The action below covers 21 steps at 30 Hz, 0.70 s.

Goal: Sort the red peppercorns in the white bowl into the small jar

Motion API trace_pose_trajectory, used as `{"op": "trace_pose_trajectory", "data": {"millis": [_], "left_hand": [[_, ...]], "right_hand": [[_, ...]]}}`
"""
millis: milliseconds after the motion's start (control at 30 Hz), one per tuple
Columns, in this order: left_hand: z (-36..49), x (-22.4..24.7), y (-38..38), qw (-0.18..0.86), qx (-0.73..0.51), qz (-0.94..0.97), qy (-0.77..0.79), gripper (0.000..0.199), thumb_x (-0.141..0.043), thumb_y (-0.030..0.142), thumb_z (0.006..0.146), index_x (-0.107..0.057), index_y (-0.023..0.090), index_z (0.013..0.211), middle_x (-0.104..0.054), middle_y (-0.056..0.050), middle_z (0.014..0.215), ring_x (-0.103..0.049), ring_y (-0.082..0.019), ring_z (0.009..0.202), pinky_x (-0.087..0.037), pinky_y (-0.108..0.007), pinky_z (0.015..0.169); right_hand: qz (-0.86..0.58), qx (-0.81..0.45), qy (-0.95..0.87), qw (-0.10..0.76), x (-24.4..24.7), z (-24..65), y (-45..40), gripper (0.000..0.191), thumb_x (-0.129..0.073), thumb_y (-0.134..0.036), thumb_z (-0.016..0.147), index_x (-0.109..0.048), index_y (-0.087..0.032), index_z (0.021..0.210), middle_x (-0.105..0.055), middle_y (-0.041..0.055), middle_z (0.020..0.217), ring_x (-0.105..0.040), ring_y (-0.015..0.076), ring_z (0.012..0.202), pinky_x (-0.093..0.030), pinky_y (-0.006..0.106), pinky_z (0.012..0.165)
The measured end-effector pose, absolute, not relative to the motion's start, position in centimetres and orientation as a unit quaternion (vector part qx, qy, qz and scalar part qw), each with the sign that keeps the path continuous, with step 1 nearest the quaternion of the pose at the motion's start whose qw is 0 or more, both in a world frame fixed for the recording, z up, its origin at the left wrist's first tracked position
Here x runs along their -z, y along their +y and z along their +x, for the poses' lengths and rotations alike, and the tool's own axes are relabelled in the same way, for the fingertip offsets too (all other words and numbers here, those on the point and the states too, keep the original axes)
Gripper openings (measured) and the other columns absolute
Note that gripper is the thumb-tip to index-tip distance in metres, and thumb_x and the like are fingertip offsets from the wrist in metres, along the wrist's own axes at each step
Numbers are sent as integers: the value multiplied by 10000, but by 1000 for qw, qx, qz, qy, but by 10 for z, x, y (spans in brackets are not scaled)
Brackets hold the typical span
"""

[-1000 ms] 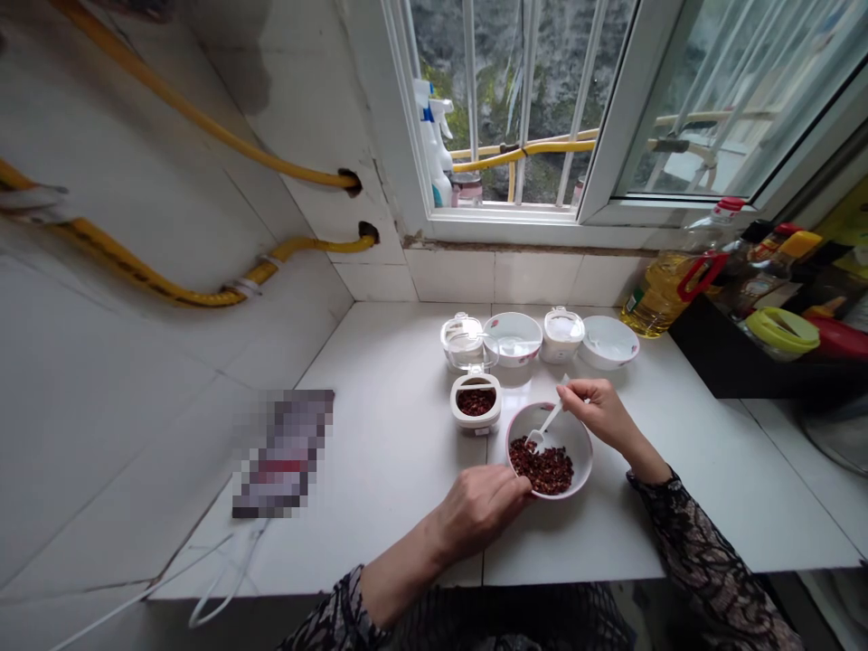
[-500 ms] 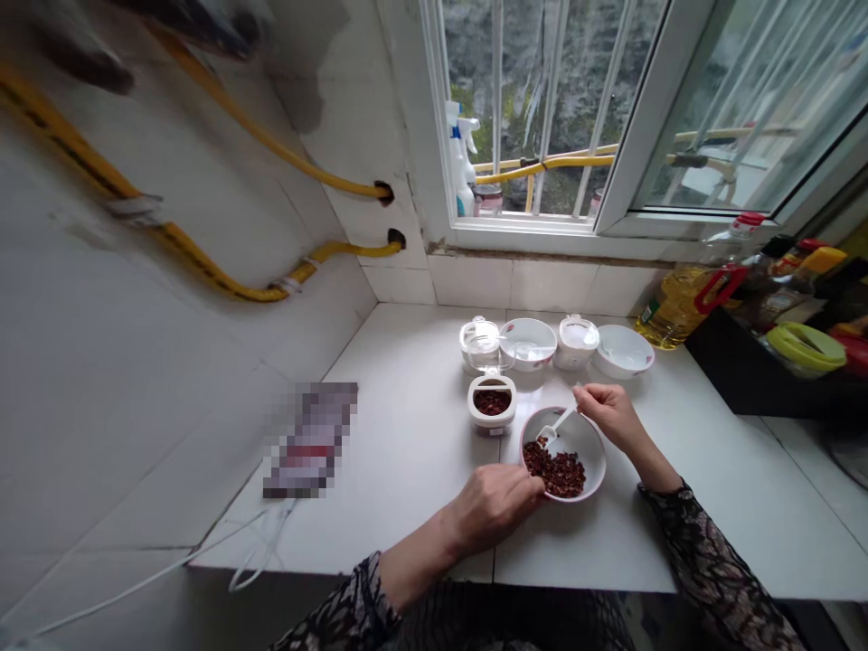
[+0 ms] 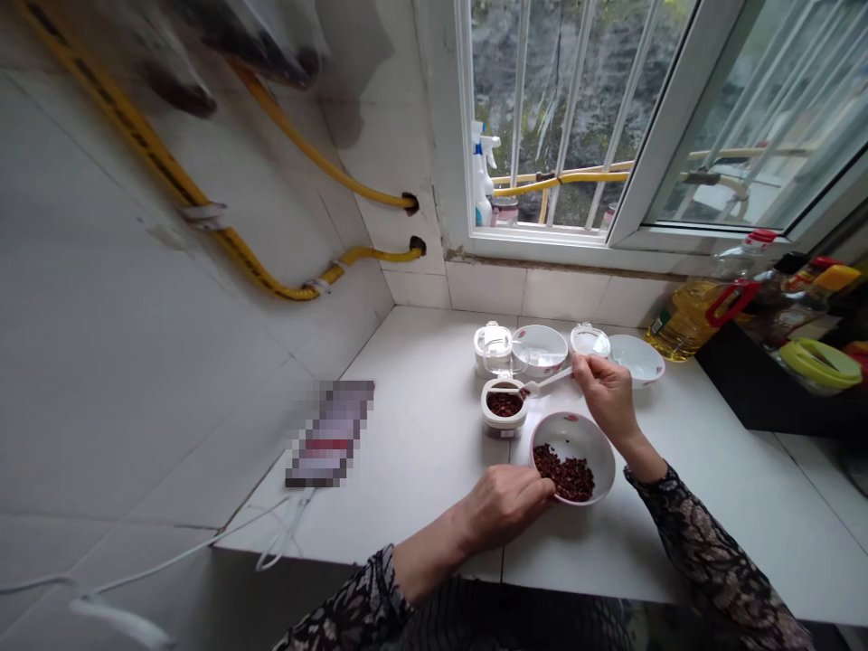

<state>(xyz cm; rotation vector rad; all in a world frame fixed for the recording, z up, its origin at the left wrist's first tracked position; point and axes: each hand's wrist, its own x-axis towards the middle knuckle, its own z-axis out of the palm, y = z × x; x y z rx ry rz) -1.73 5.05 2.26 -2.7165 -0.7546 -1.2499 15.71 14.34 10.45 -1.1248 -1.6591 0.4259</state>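
Observation:
My left hand (image 3: 510,499) grips the near left rim of a white bowl (image 3: 600,443), which is tilted slightly. Dark red dried peppercorns (image 3: 568,475) lie in the bowl. My right hand (image 3: 607,393) pinches the handle of a small white spoon (image 3: 548,380). The spoon's scoop, with a few dark red bits in it, is at the right edge of a spice jar (image 3: 504,432). That jar stands with its clear lid (image 3: 505,357) raised, and similar dark red peppercorns (image 3: 505,404) fill part of it.
Behind stand a lidded white jar (image 3: 484,362), two white bowls (image 3: 542,363) (image 3: 644,372) and another lidded jar (image 3: 589,338). An oil bottle (image 3: 684,312) and a black box (image 3: 732,384) of bottles are at right. A pixelated flat object (image 3: 332,438) with a cable lies left.
My right hand has lifted the spoon out of the bowl and moved it up and left to the open jar. My left hand still holds the bowl's rim. The camera view has shifted slightly.

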Motion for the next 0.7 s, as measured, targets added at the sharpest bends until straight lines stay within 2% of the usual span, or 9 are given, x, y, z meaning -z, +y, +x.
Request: {"op": "trace_pose_trajectory", "data": {"millis": [67, 167, 267, 367, 500, 600, 700], "left_hand": [[-17, -22, 51, 30, 405, -880, -245, 299, -360, 229, 1036, -533, 162, 802, -538, 20, 590, -511, -97, 499, -377, -221, 468], [-17, -21, 51, 31, 407, -880, -245, 268, -389, 221, 1028, -536, 159, 814, -542, 20, 590, -515, -98, 497, -379, -219, 469], [-17, -21, 51, 29, 408, -880, -240, 259, -394, 216, 1026, -532, 161, 814, -545, 18, 597, -516, -102, 498, -380, -224, 467], [-17, -23, 51, 27, 409, -880, -239, 267, -381, 213, 1028, -526, 163, 809, -533, 19, 591, -510, -107, 498, -368, -230, 462], [-17, -25, 51, 26, 412, -879, -237, 277, -366, 208, 1031, -519, 167, 804, -523, 23, 579, -494, -108, 485, -352, -234, 460], [-17, -26, 50, 24, 412, -880, -237, 263, -367, 211, 1030, -521, 168, 821, -529, 22, 587, -501, -106, 495, -364, -227, 474], [-18, -25, 50, 19, 409, -881, -238, 227, -373, 212, 1026, -527, 165, 866, -551, 17, 610, -516, -108, 514, -381, -227, 490]], "right_hand": [[-425, -54, -739, 520, -109, 146, 141, 398, -493, -334, 943, -484, -195, 570, -446, -32, 496, -376, 106, 497, -354, 273, 594], [-330, 106, -810, 473, -108, 133, 136, 340, -490, -220, 948, -482, -197, 609, -500, -38, 518, -386, 101, 495, -385, 304, 747], [-270, 177, -838, 440, -108, 131, 132, 269, -510, -177, 936, -509, -198, 668, -543, -35, 551, -416, 107, 514, -385, 311, 797], [-290, 155, -820, 469, -109, 140, 131, 264, -504, -162, 934, -510, -199, 674, -514, -42, 541, -406, 104, 505, -392, 307, 773], [-352, 51, -783, 510, -107, 167, 133, 345, -515, -181, 927, -449, -209, 591, -408, -63, 484, -337, 98, 461, -407, 289, 674], [-368, 2, -787, 495, -100, 188, 136, 377, -533, -190, 915, -424, -213, 555, -410, -56, 475, -345, 104, 466, -403, 272, 609], [-357, 5, -817, 453, -92, 202, 137, 399, -529, -189, 915, -402, -211, 537, -388, -66, 454, -313, 95, 454, -394, 269, 612]]}}
